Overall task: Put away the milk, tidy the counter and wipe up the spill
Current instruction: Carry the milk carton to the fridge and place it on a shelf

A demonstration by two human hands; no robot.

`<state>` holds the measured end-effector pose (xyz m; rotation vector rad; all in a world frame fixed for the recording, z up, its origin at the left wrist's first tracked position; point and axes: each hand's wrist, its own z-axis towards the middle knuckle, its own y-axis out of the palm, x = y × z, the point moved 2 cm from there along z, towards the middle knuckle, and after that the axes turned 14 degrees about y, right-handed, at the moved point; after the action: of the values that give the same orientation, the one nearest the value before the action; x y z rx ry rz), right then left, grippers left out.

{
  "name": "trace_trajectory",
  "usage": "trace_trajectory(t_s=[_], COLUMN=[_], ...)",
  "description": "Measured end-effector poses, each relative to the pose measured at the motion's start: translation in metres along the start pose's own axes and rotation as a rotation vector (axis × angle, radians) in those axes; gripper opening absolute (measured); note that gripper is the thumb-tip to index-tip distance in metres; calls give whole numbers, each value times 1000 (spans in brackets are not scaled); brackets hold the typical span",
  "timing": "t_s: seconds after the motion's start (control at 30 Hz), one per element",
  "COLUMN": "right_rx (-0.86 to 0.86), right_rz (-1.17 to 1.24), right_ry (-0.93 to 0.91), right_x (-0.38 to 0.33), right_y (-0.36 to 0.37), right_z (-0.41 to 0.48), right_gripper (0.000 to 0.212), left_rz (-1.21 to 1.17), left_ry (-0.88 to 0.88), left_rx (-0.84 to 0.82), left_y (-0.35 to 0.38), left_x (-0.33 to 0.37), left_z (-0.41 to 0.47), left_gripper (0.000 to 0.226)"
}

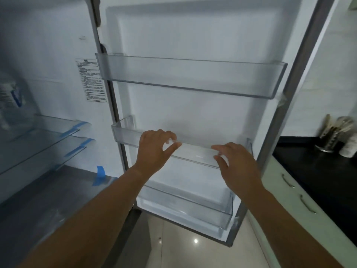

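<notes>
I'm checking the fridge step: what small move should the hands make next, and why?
Probably draw both hands back: the left hand and right hand hold nothing at the clear plastic middle door bin, while a blurred carton already stands inside.

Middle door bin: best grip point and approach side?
Judging by shape, take the middle door bin by its clear front lip, one hand toward each end, coming from the open front. It is long and shallow. Left hand and right hand are already open at that lip.
</notes>
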<state>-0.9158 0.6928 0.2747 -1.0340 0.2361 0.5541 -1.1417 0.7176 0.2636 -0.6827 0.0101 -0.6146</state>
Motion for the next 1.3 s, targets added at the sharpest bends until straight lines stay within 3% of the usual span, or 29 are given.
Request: trace_trajectory(t_s=[0.2,0.43,0.63,0.77,1.0,1.3], right_rx=[-19,335,394,470,315,273], right_rz=[-63,-42,-5,84,188,254], right_ry=[51,233,353,409,420,253], right_x=[-41,-79,-105,-111,-117,-151], right_y=[-9,-41,-64,-78,-79,-61], right_z=[-45,-106,-144,-159,-179,-209], right_gripper=[31,24,39,47,72,76], left_rz=[-132,-262,-448,-488,-406,-137], left_ry=[71,118,248,305,268,11], left_rx=[-33,-107,-115,-204,-108,-7], left_y=[-30,-75,-101,-119,-141,-198], left_x=[-14,-5,48,73,87,81], left_z=[-23,-49,-82,-99,-134,-185], left_gripper=[28,47,41,43,39,37])
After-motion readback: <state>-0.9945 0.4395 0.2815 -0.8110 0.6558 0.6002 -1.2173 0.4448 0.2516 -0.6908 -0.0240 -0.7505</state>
